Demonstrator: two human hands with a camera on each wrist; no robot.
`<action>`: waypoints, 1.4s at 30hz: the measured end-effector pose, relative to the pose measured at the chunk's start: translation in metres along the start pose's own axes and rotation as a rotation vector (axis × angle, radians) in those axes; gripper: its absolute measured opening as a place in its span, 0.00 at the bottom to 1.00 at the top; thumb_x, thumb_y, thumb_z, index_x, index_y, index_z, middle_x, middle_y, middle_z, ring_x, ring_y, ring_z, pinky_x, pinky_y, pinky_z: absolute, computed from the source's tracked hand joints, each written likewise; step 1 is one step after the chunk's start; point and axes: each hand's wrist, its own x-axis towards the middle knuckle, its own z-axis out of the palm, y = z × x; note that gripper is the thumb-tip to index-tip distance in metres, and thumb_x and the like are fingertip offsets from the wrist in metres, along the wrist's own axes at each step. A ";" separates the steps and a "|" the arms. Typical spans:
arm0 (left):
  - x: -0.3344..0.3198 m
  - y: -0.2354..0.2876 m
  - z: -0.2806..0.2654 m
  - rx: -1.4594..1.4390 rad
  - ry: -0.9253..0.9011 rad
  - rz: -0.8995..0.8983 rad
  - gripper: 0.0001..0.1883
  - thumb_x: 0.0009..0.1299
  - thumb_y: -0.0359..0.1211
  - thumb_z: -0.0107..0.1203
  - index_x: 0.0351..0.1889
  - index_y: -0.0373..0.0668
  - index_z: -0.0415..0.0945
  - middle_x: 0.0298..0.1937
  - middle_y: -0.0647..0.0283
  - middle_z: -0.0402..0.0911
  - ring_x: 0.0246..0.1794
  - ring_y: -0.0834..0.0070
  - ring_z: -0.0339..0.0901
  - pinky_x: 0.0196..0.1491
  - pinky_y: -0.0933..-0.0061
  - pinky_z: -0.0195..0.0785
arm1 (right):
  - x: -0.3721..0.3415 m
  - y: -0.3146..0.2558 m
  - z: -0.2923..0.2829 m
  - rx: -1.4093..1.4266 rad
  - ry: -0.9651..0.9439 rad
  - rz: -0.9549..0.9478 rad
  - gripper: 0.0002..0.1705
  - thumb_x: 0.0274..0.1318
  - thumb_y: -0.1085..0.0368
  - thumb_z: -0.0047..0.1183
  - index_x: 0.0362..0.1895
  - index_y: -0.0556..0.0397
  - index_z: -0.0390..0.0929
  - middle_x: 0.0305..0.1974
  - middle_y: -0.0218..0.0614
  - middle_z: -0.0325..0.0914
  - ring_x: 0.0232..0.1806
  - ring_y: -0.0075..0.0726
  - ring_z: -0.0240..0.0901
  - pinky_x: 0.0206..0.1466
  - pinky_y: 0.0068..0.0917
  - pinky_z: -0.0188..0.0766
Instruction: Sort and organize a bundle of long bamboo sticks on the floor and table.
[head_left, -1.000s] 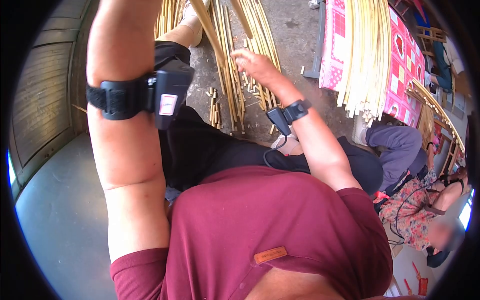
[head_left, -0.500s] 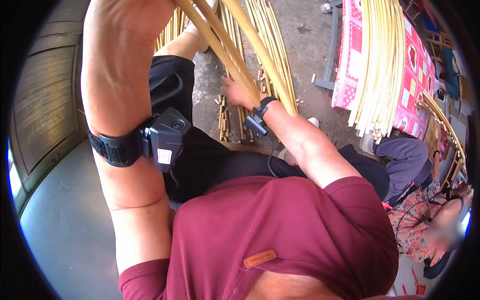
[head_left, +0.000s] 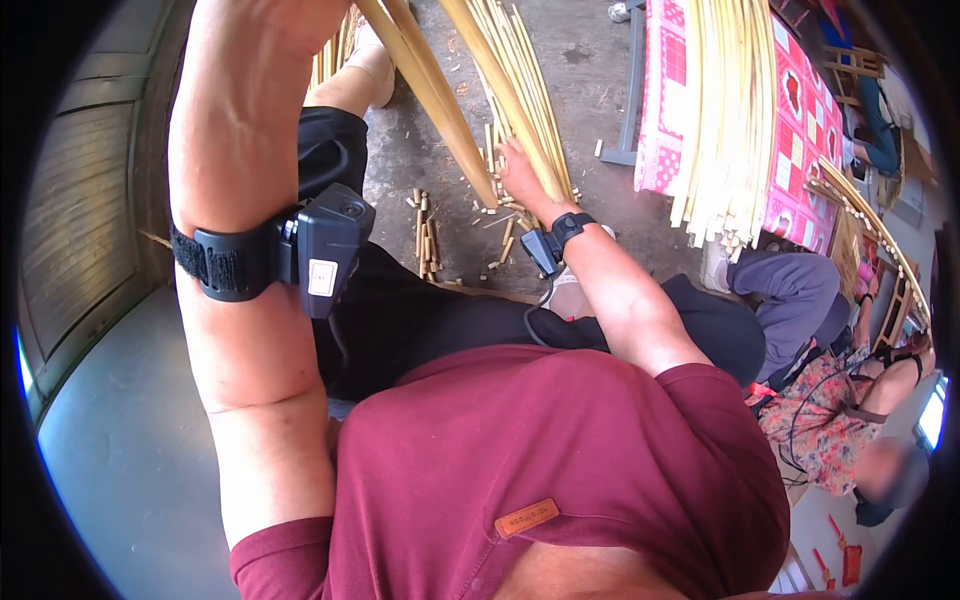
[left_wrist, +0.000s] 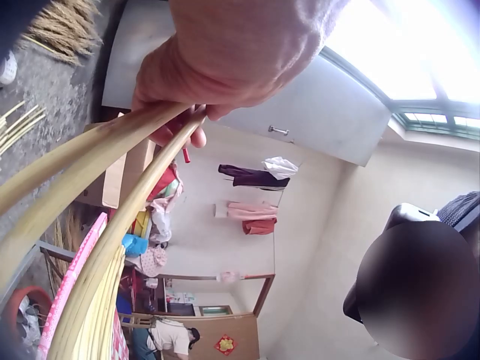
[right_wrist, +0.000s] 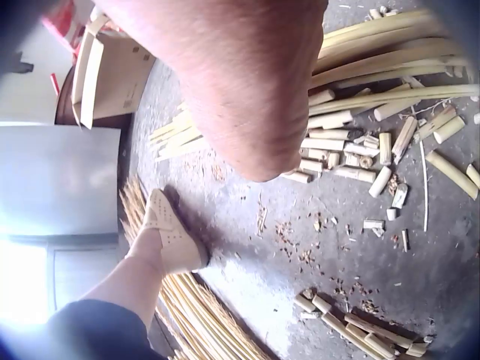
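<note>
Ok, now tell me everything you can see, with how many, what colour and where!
long stalks: at least three, yellow, in the left hand
floor stalks: many, yellow, on the floor
cut pieces: many, tan, scattered on the floor
stalk bundle: one, pale yellow, on the cloth
cloth: one, pink, red and white, right of head view
cardboard box: one, brown, upper left of right wrist view
hanging clothes: several, dark, white and reddish, middle of left wrist view
other people: at least two, one flowery top, one pale top
wrist cameras: two, black, strapped on
background bits: too small to count
shirt: one, maroon, on the wearer
left hand: one, gripping the long stalks
right hand: one, near the floor stalks
</note>
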 end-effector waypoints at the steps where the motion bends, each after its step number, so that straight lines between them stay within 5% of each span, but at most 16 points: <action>1: -0.001 0.000 0.002 -0.003 -0.002 0.002 0.08 0.73 0.29 0.42 0.39 0.33 0.70 0.30 0.56 0.77 0.30 0.70 0.76 0.36 0.73 0.74 | 0.004 0.007 0.004 0.111 0.252 -0.112 0.16 0.49 0.71 0.49 0.45 0.52 0.77 0.52 0.44 0.74 0.58 0.47 0.66 0.62 0.38 0.61; 6: 0.008 -0.008 -0.003 -0.047 -0.089 -0.003 0.08 0.73 0.28 0.43 0.40 0.32 0.69 0.32 0.54 0.78 0.31 0.70 0.77 0.36 0.73 0.75 | -0.020 0.036 -0.043 0.200 0.457 0.186 0.12 0.52 0.75 0.44 0.38 0.51 0.78 0.37 0.46 0.78 0.43 0.52 0.75 0.49 0.39 0.71; 11: 0.006 -0.013 0.006 -0.030 -0.067 -0.049 0.09 0.72 0.26 0.41 0.46 0.30 0.66 0.38 0.50 0.78 0.37 0.65 0.79 0.40 0.69 0.77 | -0.045 0.083 -0.035 0.363 0.263 0.571 0.10 0.53 0.66 0.49 0.39 0.46 0.80 0.38 0.47 0.80 0.44 0.48 0.78 0.48 0.37 0.72; 14: 0.000 -0.017 0.012 -0.063 -0.139 -0.015 0.11 0.72 0.25 0.40 0.50 0.29 0.63 0.42 0.47 0.76 0.40 0.61 0.80 0.43 0.66 0.78 | -0.042 0.103 -0.015 0.392 0.088 0.629 0.12 0.51 0.64 0.51 0.40 0.43 0.81 0.38 0.47 0.80 0.45 0.49 0.77 0.49 0.37 0.72; 19: -0.001 -0.018 0.014 0.002 -0.121 0.013 0.12 0.71 0.24 0.39 0.51 0.29 0.62 0.43 0.45 0.76 0.42 0.60 0.79 0.45 0.65 0.78 | -0.043 0.040 -0.049 0.117 -0.149 0.705 0.14 0.52 0.57 0.54 0.44 0.43 0.79 0.47 0.45 0.78 0.52 0.50 0.74 0.55 0.40 0.68; 23: -0.004 -0.017 0.016 0.049 -0.116 0.016 0.12 0.71 0.24 0.39 0.51 0.29 0.61 0.42 0.46 0.76 0.41 0.61 0.79 0.45 0.66 0.77 | -0.039 0.012 -0.059 0.022 -0.208 0.659 0.20 0.50 0.53 0.59 0.45 0.47 0.75 0.48 0.43 0.77 0.53 0.51 0.72 0.56 0.46 0.66; 30: -0.005 -0.017 0.014 0.085 -0.157 0.002 0.10 0.71 0.25 0.41 0.48 0.30 0.63 0.39 0.49 0.76 0.38 0.64 0.79 0.43 0.67 0.77 | -0.035 0.049 -0.022 0.226 -0.151 0.574 0.12 0.49 0.59 0.59 0.35 0.52 0.77 0.32 0.47 0.79 0.38 0.53 0.77 0.41 0.42 0.71; 33: -0.004 -0.012 0.022 0.119 -0.087 -0.061 0.09 0.70 0.25 0.43 0.46 0.32 0.66 0.36 0.54 0.76 0.35 0.68 0.78 0.41 0.68 0.77 | -0.035 0.062 -0.011 0.287 0.028 0.424 0.10 0.50 0.61 0.59 0.32 0.54 0.78 0.25 0.40 0.78 0.29 0.40 0.76 0.33 0.35 0.70; 36: 0.007 -0.022 0.006 0.020 -0.211 -0.060 0.05 0.69 0.26 0.47 0.41 0.35 0.69 0.29 0.61 0.75 0.28 0.74 0.75 0.35 0.72 0.74 | -0.019 0.063 -0.016 0.584 0.016 0.469 0.09 0.53 0.63 0.58 0.34 0.55 0.78 0.23 0.32 0.76 0.24 0.27 0.70 0.28 0.28 0.67; 37: 0.014 -0.027 0.000 0.029 -0.216 -0.121 0.05 0.69 0.26 0.47 0.40 0.35 0.69 0.28 0.61 0.75 0.27 0.74 0.74 0.35 0.72 0.74 | -0.015 0.041 -0.042 0.694 -0.025 0.438 0.09 0.56 0.64 0.56 0.35 0.57 0.79 0.23 0.27 0.74 0.21 0.18 0.64 0.24 0.20 0.62; 42: 0.014 -0.046 0.007 -0.010 -0.269 -0.359 0.04 0.69 0.25 0.48 0.39 0.36 0.70 0.29 0.58 0.77 0.27 0.69 0.77 0.35 0.67 0.75 | 0.006 -0.043 -0.137 1.337 -0.137 0.277 0.12 0.61 0.63 0.50 0.44 0.56 0.77 0.25 0.25 0.75 0.19 0.12 0.61 0.19 0.08 0.55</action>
